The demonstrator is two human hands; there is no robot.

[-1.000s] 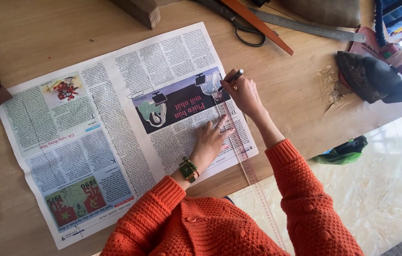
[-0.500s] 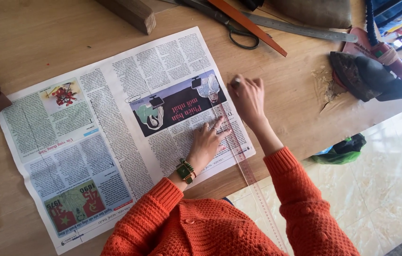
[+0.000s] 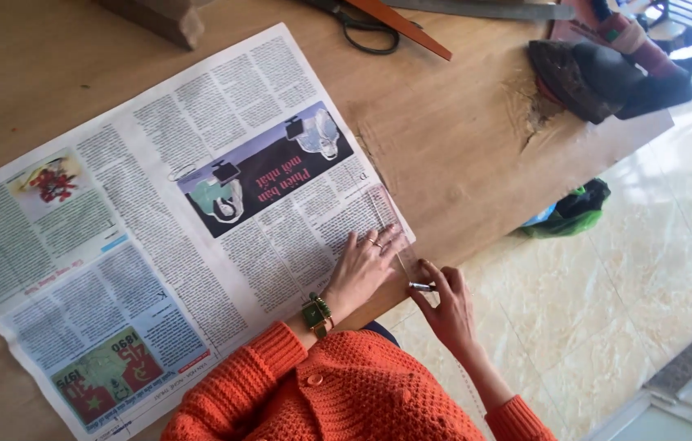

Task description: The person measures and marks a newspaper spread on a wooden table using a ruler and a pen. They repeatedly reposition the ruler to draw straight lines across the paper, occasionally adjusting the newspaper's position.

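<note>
A newspaper point(image 3: 158, 245) lies spread flat on a wooden table point(image 3: 460, 139). Along its right edge rests a clear plastic ruler point(image 3: 385, 214). My left hand point(image 3: 366, 263), with a ring and a green wristwatch, presses flat on the near end of the ruler and the paper. My right hand point(image 3: 446, 304) holds a pen point(image 3: 421, 287) at the paper's near right corner, right at the table's edge, with its tip against the ruler. Both arms are in orange knitted sleeves.
At the table's far side lie black-handled scissors point(image 3: 362, 24), an orange strip point(image 3: 407, 28) and a wooden block point(image 3: 158, 16). A dark iron-shaped object point(image 3: 599, 77) sits at the far right corner. A green and black bag point(image 3: 566, 211) lies on the tiled floor point(image 3: 607, 327).
My right hand with the pen has slid along the ruler from beside the dark picture toward me, down to the paper's near corner. My left hand has stayed pressed on the ruler.
</note>
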